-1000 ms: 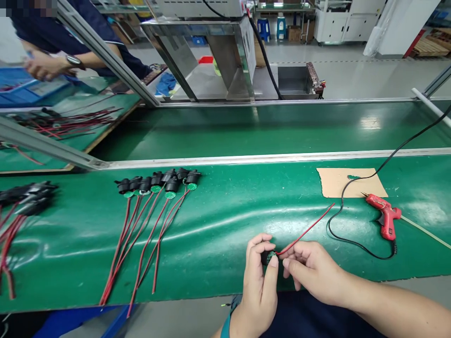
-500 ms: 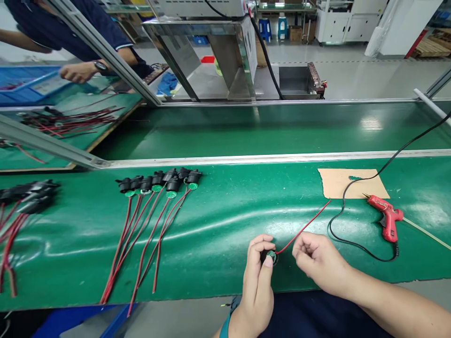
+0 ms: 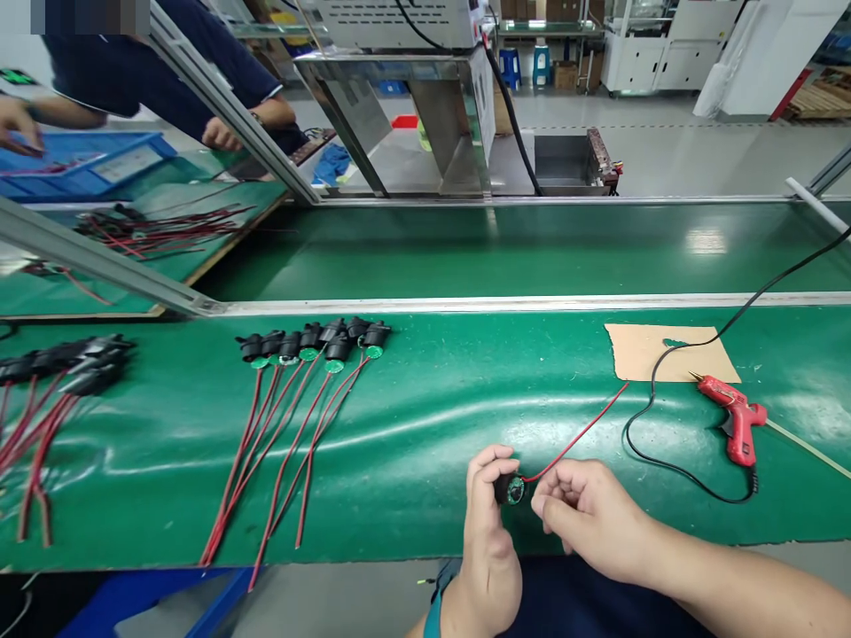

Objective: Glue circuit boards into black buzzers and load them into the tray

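Observation:
My left hand (image 3: 488, 540) holds a small black round part (image 3: 503, 487) by its fingers, low over the front of the bench. The part's end with a green circuit board (image 3: 516, 490) faces right. From it a thin red wire (image 3: 585, 430) slants up and away to the right. Just right of the board is my right hand (image 3: 591, 514), its thumb and fingers curled together in a pinch. Whatever lies between those fingertips is hidden. The wire passes beyond the right hand's knuckles.
Several black parts with red wires (image 3: 312, 341) lie in a row, and another bunch (image 3: 80, 368) sits far left. A red glue gun (image 3: 735, 421) with its black cord rests beside cardboard (image 3: 638, 354). A co-worker's hand (image 3: 222, 135) is near a blue bin (image 3: 133, 168).
My right hand has moved left, closer to the circuit board. My left thumb has come off the board's face, showing more of it. The co-worker's hands have shifted, and the view has moved slightly.

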A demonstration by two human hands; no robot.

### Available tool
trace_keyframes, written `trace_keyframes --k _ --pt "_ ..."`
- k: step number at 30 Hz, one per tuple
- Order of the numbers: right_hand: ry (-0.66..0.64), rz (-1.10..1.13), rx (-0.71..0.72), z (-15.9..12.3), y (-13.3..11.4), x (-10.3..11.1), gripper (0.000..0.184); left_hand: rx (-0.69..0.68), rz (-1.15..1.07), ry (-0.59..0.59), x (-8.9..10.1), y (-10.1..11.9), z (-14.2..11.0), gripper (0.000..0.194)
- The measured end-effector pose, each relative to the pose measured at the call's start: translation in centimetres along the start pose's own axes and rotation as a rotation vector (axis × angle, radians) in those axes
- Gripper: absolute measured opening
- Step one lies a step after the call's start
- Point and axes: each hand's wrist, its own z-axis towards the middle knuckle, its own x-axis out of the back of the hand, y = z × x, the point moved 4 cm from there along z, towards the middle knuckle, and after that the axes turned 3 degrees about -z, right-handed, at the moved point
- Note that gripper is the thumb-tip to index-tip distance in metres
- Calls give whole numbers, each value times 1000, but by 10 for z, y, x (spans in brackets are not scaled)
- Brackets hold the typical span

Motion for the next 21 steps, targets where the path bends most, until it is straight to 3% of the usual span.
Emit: trace_keyframes --k 4,10,16,21 --pt "26 12 -10 5 1 -6 23 -104 100 -9 0 1 -2 78" --pt "-1 -36 -20 7 5 -9 22 -226 301 -114 -1 11 -3 62" --pt "-67 -8 7 1 6 -8 17 -174 274 -97 -2 13 1 53" --pt "-2 13 4 -1 7 7 9 -78 131 -68 2 13 6 54"
